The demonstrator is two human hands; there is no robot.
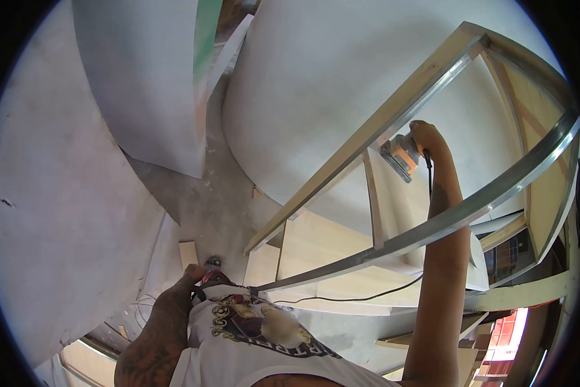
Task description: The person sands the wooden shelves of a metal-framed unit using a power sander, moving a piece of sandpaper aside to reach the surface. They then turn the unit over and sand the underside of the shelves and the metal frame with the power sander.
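Nearest to you, your left hand (pixel 195 274) hangs low by your waist against your printed shirt (pixel 251 329), fingers curled; whether it grips anything you cannot tell from here. A black cord (pixel 367 295) runs from near your waist up along your right forearm. Farther out, your right hand (pixel 426 138) is clenched over the top of a small orange and grey sander (pixel 399 155), pressed where the pale wooden frame (pixel 380 129) meets an upright panel (pixel 393 206). Behind it curves a broad white wall (pixel 315 84).
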